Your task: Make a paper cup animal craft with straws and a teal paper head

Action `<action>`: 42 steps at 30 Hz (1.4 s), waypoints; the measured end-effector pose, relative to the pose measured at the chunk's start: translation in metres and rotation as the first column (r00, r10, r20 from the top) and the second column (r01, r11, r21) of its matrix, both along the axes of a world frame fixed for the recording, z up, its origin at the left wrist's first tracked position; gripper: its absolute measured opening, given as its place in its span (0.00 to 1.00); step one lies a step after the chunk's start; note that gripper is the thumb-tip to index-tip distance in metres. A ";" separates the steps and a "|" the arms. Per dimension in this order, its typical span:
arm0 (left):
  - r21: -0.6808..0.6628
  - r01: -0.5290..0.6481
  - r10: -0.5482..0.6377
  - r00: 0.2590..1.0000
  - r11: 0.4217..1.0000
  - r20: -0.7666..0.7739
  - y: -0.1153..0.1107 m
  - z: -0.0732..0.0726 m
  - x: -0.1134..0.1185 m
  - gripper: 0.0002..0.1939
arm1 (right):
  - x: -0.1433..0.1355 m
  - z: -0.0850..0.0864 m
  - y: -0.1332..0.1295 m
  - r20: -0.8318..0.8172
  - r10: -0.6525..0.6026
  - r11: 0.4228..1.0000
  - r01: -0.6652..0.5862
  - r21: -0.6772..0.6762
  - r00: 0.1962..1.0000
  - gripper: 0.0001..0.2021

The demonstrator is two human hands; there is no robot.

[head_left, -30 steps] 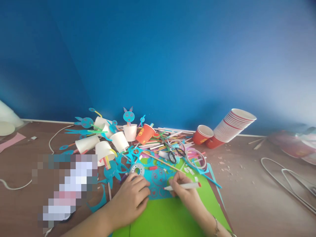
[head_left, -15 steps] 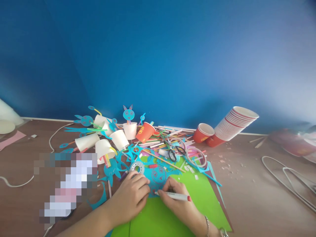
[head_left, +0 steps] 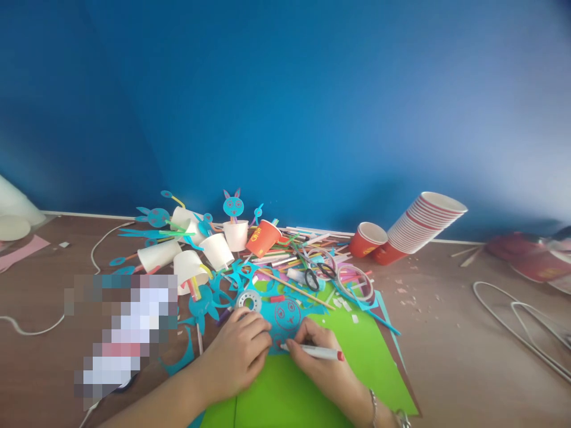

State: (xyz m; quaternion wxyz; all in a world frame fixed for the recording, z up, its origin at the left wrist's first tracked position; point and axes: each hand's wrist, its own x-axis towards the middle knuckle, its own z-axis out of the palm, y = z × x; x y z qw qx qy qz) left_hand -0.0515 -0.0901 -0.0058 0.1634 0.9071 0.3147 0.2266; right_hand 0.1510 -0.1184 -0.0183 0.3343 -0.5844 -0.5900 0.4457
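Note:
My right hand [head_left: 319, 353] is closed around a white marker [head_left: 319, 352] with a red end cap. The marker's tip touches a sheet of blue paper [head_left: 279, 315], on which a round face with heart-like eyes is drawn in red. My left hand [head_left: 243, 345], its fingers bent and together, holds down the left side of this paper; its thumb is hidden. Under both hands lies a green sheet [head_left: 276, 392]. Just beyond the left fingers is a white tape roll [head_left: 248, 302], with a red marker cap [head_left: 277, 299] to its right.
White paper cups [head_left: 158, 256] with blue cutouts and straws cluster at the back left. Scissors [head_left: 312, 278], a clear tape ring [head_left: 355, 283] and loose straws lie behind the sheet. A leaning cup stack [head_left: 422, 229] stands right of a red cup [head_left: 368, 239]. A white cable [head_left: 513, 321] curls at right.
The marker's rear end has dipped slightly and its tip stays near the same spot on the blue paper. The left hand keeps its place.

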 end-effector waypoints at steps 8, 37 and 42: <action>0.010 0.008 -0.008 1.000 1.000 0.008 0.000 -0.003 -0.001 0.06 | 0.019 -0.007 0.004 -0.108 -0.200 0.980 0.199 -0.025 0.974 0.14; -0.005 0.002 -0.002 1.000 1.000 -0.003 0.000 0.003 0.000 0.07 | 0.017 -0.009 0.003 0.027 -0.137 0.990 0.136 0.029 0.990 0.12; -0.002 0.007 -0.007 1.000 1.000 -0.006 0.000 0.004 0.000 0.07 | 0.016 -0.004 0.004 0.043 -0.163 0.986 0.162 0.026 0.986 0.12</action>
